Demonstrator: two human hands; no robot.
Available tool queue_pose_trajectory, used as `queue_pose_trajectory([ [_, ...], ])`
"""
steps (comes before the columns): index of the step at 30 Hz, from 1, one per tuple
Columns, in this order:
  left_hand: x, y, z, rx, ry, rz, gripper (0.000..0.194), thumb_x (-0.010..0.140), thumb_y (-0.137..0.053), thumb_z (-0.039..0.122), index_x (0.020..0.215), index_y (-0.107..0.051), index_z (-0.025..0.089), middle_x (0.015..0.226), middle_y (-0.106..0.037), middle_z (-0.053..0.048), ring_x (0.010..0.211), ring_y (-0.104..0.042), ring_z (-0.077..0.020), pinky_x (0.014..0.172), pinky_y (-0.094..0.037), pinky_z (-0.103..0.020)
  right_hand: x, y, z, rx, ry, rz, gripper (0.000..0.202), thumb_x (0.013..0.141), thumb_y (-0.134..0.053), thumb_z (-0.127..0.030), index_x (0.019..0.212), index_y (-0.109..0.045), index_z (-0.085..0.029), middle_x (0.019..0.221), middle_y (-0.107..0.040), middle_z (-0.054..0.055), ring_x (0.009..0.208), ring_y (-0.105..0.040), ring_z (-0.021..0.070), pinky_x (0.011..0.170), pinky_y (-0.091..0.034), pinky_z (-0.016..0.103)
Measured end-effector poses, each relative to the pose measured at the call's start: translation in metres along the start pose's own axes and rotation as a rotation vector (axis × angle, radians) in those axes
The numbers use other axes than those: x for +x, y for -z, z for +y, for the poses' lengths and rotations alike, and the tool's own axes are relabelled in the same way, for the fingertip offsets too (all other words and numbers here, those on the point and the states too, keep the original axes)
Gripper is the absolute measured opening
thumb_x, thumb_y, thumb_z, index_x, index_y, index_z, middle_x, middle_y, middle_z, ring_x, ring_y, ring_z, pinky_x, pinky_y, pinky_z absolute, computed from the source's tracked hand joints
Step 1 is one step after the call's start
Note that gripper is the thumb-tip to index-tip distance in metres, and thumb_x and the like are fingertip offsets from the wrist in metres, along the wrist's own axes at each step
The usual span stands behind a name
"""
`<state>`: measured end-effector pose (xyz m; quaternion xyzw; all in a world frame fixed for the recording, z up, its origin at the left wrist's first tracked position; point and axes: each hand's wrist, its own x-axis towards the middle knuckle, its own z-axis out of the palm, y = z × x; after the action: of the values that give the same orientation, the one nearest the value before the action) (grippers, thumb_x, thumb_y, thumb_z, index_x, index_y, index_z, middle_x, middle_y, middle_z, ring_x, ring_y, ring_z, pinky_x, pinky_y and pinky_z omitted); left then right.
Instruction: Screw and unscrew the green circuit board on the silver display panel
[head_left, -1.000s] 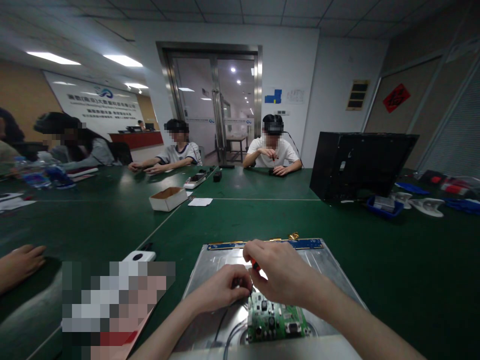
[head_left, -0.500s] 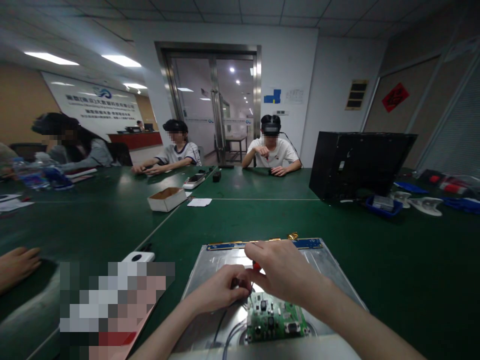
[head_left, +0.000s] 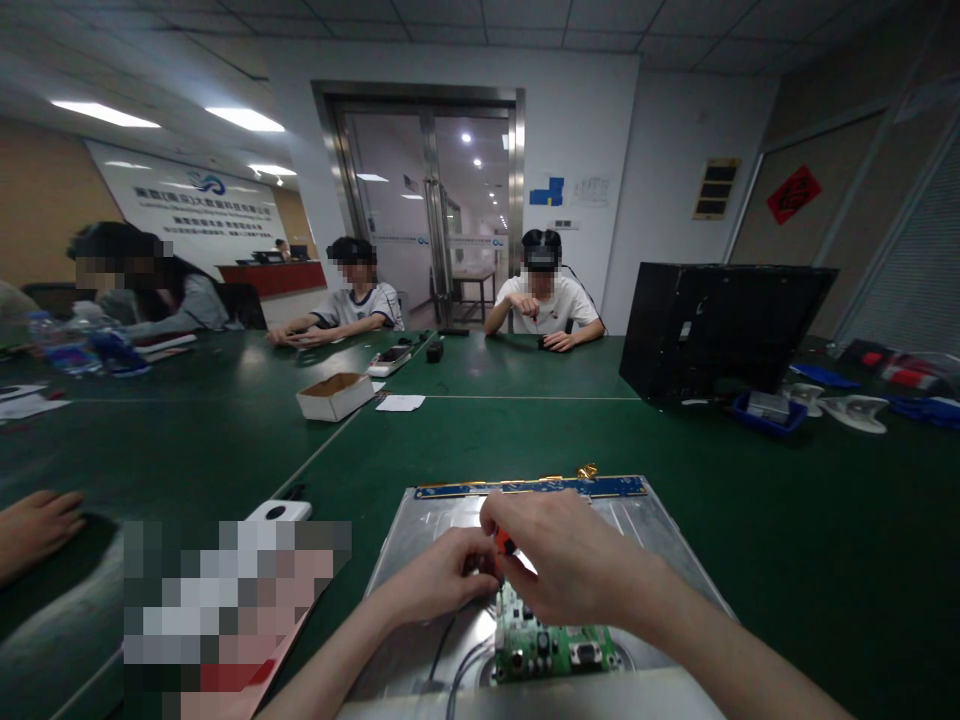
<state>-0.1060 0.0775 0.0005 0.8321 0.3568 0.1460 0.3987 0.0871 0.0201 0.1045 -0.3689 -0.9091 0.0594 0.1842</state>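
Observation:
A metal display panel [head_left: 409, 530] lies flat on the green table in front of me, with a narrow blue circuit strip [head_left: 615, 487] along its far edge. On its near part sits a green circuit board [head_left: 551, 648], with dark cables [head_left: 466, 668] running beside it. My right hand [head_left: 570, 555] is closed round the red-and-black handle of a screwdriver [head_left: 506, 543] above the board's far left corner. Close beside it, my left hand [head_left: 450, 575] has its fingers curled together near that corner. Whatever is between its fingertips is too small or hidden to make out.
A black monitor-like case [head_left: 720, 330] stands at the right, near a blue tray [head_left: 769, 412]. An open white box [head_left: 335, 397] and a paper slip [head_left: 400, 403] lie further off. A white device [head_left: 279, 511] is at the left. Another person's hand [head_left: 37, 535] rests at the left edge.
My right hand has shifted slightly left and turned, so more of the screwdriver's handle shows. My left hand stays in nearly the same place.

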Motion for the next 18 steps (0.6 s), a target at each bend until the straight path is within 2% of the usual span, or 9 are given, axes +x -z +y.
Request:
queue_pose_trajectory([
  [2, 0.0005, 0.0001, -0.0002, -0.002, 0.001, -0.007, 0.010, 0.076, -0.058, 0.021, 0.082, -0.065, 0.017, 0.080, -0.065, -0.001, 0.080, -0.056, -0.0199, 0.072, -0.044, -0.027, 0.0004, 0.0001, -0.0010, -0.060, -0.033, 0.005, 0.012, 0.084, -0.058, -0.024, 0.093, -0.052, -0.020, 0.086, -0.069, 0.003, 0.072, -0.061, 0.0170, 0.055, -0.028, 0.027],
  [6, 0.0015, 0.0001, -0.0009, -0.010, 0.001, -0.016, 0.013, 0.071, -0.057, 0.016, 0.082, -0.064, 0.017, 0.080, -0.065, 0.000, 0.078, -0.057, -0.0194, 0.071, -0.044, -0.027, 0.0020, -0.0021, 0.0009, -0.169, -0.086, 0.030, 0.019, 0.088, -0.060, -0.037, 0.084, -0.054, -0.020, 0.076, -0.070, 0.002, 0.065, -0.063, 0.0169, 0.052, -0.023, 0.028],
  [10, 0.0013, -0.0003, -0.0006, -0.015, 0.007, 0.000, 0.013, 0.071, -0.056, 0.015, 0.081, -0.063, 0.016, 0.079, -0.065, 0.000, 0.074, -0.057, -0.0184, 0.069, -0.045, -0.027, 0.0025, -0.0026, 0.0012, -0.203, -0.059, 0.031, 0.015, 0.092, -0.052, -0.031, 0.082, -0.054, -0.020, 0.073, -0.069, 0.002, 0.062, -0.062, 0.0153, 0.051, -0.019, 0.029],
  [13, 0.0007, -0.0004, -0.0001, -0.016, 0.002, 0.009, 0.010, 0.074, -0.058, 0.020, 0.082, -0.063, 0.015, 0.080, -0.065, -0.001, 0.075, -0.057, -0.0188, 0.070, -0.045, -0.027, 0.0025, -0.0024, 0.0002, -0.168, -0.042, 0.029, 0.004, 0.088, -0.053, -0.024, 0.089, -0.053, -0.020, 0.078, -0.069, 0.002, 0.064, -0.061, 0.0150, 0.050, -0.019, 0.028],
  [18, 0.0003, -0.0007, -0.0008, -0.014, -0.003, 0.005, 0.012, 0.077, -0.059, 0.023, 0.085, -0.064, 0.016, 0.084, -0.066, -0.002, 0.080, -0.057, -0.0200, 0.072, -0.046, -0.027, 0.0022, -0.0028, 0.0019, -0.088, -0.020, 0.030, 0.017, 0.079, -0.054, -0.019, 0.095, -0.049, -0.020, 0.084, -0.067, 0.002, 0.066, -0.059, 0.0150, 0.051, -0.022, 0.027],
])
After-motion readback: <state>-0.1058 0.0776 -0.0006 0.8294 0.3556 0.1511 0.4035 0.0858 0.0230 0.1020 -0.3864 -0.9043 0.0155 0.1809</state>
